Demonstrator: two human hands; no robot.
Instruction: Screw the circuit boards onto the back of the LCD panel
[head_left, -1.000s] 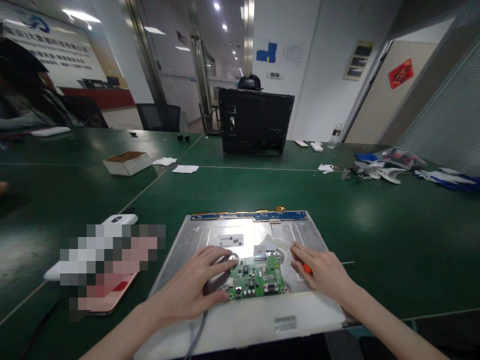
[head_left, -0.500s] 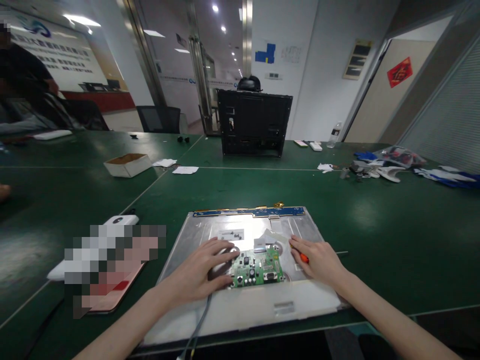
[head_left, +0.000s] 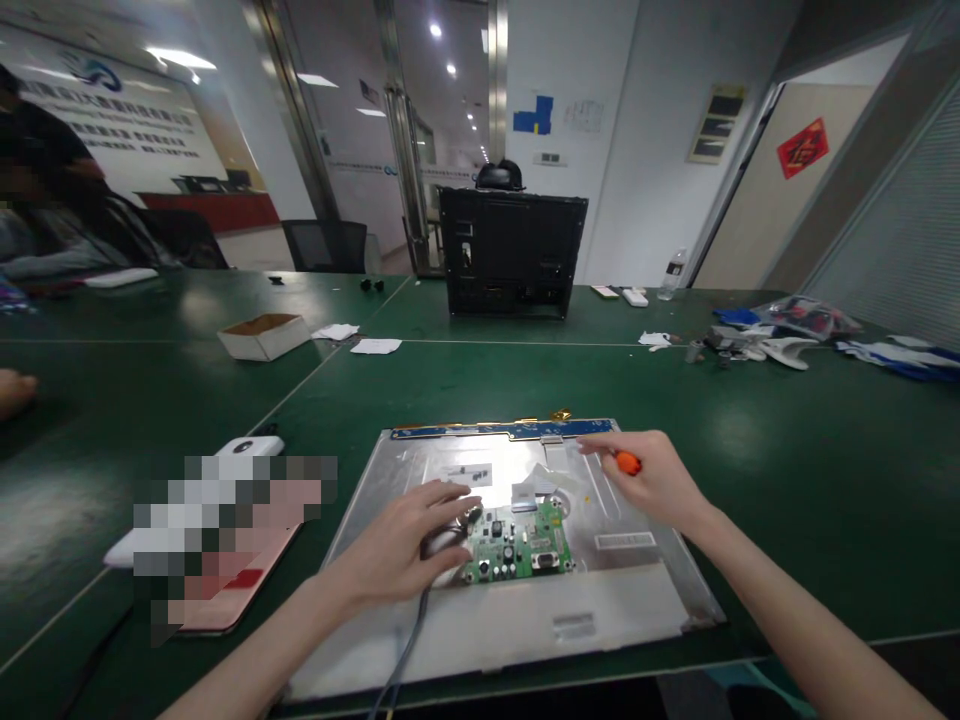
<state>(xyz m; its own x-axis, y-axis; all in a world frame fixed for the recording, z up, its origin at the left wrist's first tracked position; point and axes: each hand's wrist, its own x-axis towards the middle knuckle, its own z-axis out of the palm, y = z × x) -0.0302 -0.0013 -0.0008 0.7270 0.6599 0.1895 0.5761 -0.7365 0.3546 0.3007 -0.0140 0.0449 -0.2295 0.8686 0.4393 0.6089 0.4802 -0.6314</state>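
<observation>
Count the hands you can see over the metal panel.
2. The left hand rests beside the green circuit board; the right hand, holding an orange-handled tool, hovers above the panel's far right part.

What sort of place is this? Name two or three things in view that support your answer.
Probably an electronics repair or assembly workshop. Long green worktables fill the room, a metal-backed display panel lies opened with its green circuit board exposed, and a stripped black monitor casing stands further back.

Green table (head_left: pixel 750 480) with metal panel (head_left: pixel 420 470)
</observation>
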